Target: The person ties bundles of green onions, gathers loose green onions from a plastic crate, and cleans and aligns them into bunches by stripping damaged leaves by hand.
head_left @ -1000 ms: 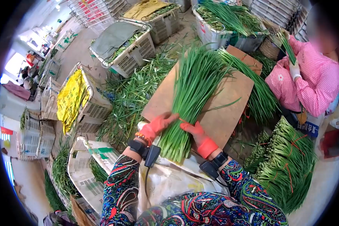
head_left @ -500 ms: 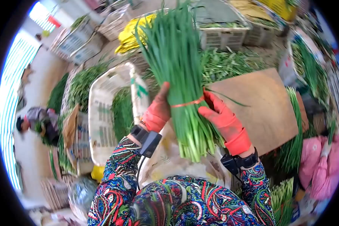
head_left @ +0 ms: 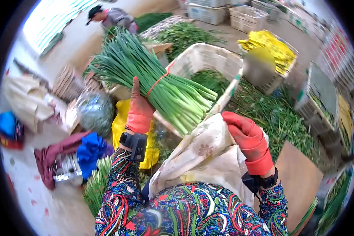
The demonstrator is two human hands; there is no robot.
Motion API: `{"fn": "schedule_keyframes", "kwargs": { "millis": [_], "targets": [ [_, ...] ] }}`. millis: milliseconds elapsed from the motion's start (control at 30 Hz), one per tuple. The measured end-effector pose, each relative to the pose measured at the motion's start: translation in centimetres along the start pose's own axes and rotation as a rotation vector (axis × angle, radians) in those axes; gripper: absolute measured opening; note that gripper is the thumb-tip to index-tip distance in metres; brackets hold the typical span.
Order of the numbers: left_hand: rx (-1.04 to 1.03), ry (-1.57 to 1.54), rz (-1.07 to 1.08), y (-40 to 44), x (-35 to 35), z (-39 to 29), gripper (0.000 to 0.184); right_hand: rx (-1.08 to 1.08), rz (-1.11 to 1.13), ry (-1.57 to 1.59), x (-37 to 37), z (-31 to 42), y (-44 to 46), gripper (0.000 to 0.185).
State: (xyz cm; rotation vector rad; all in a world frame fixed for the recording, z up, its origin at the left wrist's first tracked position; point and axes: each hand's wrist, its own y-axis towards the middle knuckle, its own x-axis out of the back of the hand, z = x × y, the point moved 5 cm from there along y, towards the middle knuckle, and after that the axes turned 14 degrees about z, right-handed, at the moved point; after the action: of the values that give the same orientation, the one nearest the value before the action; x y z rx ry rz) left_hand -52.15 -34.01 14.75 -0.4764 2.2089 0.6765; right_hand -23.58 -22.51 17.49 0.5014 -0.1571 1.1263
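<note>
A thick bundle of long green stalks (head_left: pixel 145 74), tied with a red band, is tilted with its pale cut ends toward the right. My left hand (head_left: pixel 140 106), in a red-orange glove, grips it from below near the band. The bundle hangs over the near left part of a white plastic crate (head_left: pixel 234 59) with loose greens inside. My right hand (head_left: pixel 248 137), gloved alike, is off the bundle, its fingers curled at the edge of the pale flowered apron (head_left: pixel 202 147); whether they pinch the cloth is unclear.
The brown board (head_left: pixel 297 173) lies at lower right. Loose greens (head_left: pixel 273 114) cover the floor beyond the crate. A crate with yellow cloth (head_left: pixel 273 49) stands at upper right. Another person (head_left: pixel 116 19) is at upper left. More bunches (head_left: pixel 98 185) lie at lower left.
The view has swung left. The bundle has been lifted off the board and carried left to the white crate, tilting over. My right hand has let go of it.
</note>
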Motion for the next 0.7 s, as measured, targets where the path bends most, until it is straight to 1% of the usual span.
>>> {"fn": "schedule_keyframes", "kwargs": {
  "millis": [67,167,200,267,300,333,367,400,467,500,533,567,600,633,667,700],
  "targets": [
    [-0.069,-0.017,-0.061,-2.3,1.8,-2.6,0.054,0.29,0.187,-0.196,-2.2,3.6,4.0,0.038],
    [-0.17,0.051,-0.16,-4.9,3.4,-6.1,0.053,0.449,0.297,-0.446,-6.0,5.6,8.8,0.052],
    [-0.19,0.039,-0.18,-7.2,4.8,-6.4,0.053,0.504,0.272,-0.463,-8.6,5.4,9.1,0.047],
    [-0.179,-0.059,-0.135,-8.6,5.0,-7.3,0.054,0.464,0.367,-0.414,-11.3,2.9,11.1,0.041],
    [-0.191,-0.086,-0.117,-9.1,4.8,-8.0,0.054,0.556,0.332,-0.524,-12.3,3.4,11.8,0.038],
    [-0.213,-0.111,-0.103,-9.8,4.6,-8.6,0.054,0.554,0.375,-0.587,-13.1,3.9,12.1,0.034],
    [-0.258,-0.13,-0.047,-10.1,4.3,-9.3,0.056,0.589,0.405,-0.508,-13.8,3.9,12.2,0.029],
    [-0.319,-0.164,-0.183,-11.6,8.6,-9.9,0.057,0.615,0.435,-0.428,-14.5,3.6,12.3,0.024],
    [-0.358,-0.071,-0.256,-13.7,9.7,-10.4,0.057,0.592,0.534,-0.402,-15.4,1.5,11.7,0.02],
    [-0.418,0.026,-0.374,-14.8,10.8,-11.2,0.056,0.508,0.62,-0.361,-16.1,-0.2,12.0,0.019],
    [-0.459,0.067,-0.446,-15.8,11.7,-12.1,0.054,0.419,0.706,-0.32,-16.9,-2.5,12.1,0.018],
    [-0.496,0.082,-0.472,-16.7,12.0,-12.8,0.055,0.153,0.902,-0.405,-17.6,-6.1,12.0,0.014],
    [-0.526,0.097,-0.489,-17.4,11.9,-13.6,0.055,-0.202,1.056,-0.328,-18.4,-10.0,11.3,0.02],
    [-0.549,0.169,-0.548,-18.3,11.2,-14.4,0.056,-0.295,1.097,-0.395,-19.2,-12.1,10.8,0.022],
    [-0.578,0.185,-0.558,-19.2,12.0,-14.2,0.058,-0.392,1.13,-0.469,-19.8,-14.8,9.9,0.024],
    [-0.607,0.207,-0.567,-20.4,12.1,-15.4,0.061,-0.414,1.18,-0.444,-20.5,-16.1,9.4,0.027]
  ]
}}
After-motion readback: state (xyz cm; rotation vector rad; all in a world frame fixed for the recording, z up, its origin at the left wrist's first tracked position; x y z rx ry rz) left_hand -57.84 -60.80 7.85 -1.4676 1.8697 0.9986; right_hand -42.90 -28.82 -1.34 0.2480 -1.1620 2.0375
